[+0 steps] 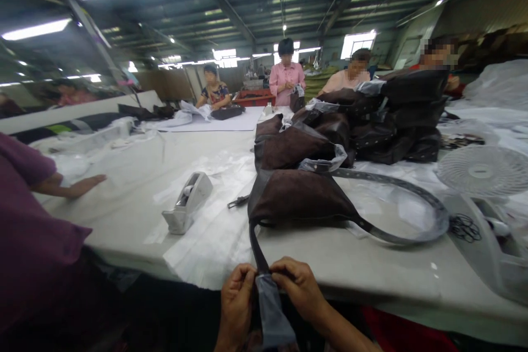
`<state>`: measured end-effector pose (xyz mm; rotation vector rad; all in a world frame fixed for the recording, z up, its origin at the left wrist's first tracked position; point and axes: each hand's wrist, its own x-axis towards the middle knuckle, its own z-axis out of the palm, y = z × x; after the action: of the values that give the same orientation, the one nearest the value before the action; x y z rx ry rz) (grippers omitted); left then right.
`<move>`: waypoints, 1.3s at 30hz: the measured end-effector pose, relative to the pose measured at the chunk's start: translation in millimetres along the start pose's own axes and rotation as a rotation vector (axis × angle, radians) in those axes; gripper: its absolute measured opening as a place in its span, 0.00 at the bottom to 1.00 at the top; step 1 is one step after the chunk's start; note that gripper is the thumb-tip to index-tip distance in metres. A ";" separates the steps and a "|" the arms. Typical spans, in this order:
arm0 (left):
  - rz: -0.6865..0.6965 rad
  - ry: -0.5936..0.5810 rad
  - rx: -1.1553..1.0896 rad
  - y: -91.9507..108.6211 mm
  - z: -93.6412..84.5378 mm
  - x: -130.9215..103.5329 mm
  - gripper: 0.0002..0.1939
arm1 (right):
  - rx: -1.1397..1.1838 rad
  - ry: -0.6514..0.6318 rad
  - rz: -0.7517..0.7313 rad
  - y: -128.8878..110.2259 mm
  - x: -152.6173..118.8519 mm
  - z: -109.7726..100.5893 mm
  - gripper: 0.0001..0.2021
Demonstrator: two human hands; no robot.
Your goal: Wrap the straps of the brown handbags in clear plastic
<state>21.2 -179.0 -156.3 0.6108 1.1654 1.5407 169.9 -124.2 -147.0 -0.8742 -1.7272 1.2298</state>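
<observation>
A dark brown handbag (303, 195) lies on the table in front of me, and its dark strap (258, 247) runs down over the near edge. A clear plastic sleeve (273, 311) covers the lower part of that strap. My left hand (236, 305) pinches the sleeve's upper end from the left. From the right, my right hand (300, 289) pinches the same end, thumb and fingers closed. A longer strap loop (406, 239), partly wrapped in plastic, curves out to the bag's right. Beside the bag's left side lies a small dark strap end with a buckle (238, 202).
A grey tape dispenser (187, 203) stands on white plastic sheets (214, 242). More brown bags (412, 115) are piled behind. At right are a white fan (480, 170) and black bands (465, 228). A co-worker's arm (70, 186) reaches in from the left; several people work farther back.
</observation>
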 end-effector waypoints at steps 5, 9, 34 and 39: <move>0.031 0.003 0.062 3.8 4.0 -4.9 0.14 | 0.017 -0.010 -0.010 -3.1 3.0 -8.9 0.07; 0.050 0.095 0.129 8.8 9.8 -7.1 0.14 | -0.013 -0.057 -0.068 -6.1 5.1 -12.7 0.07; 0.215 0.146 0.410 18.9 26.5 -15.8 0.10 | -0.052 -0.125 0.051 10.8 23.7 4.4 0.04; 0.289 0.128 0.496 17.8 30.6 -18.6 0.07 | 0.013 -0.141 0.099 11.4 21.5 2.4 0.04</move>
<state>45.2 -184.7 -124.8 1.0583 1.6333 1.5496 159.6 -103.0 -153.5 -0.8921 -1.8024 1.3958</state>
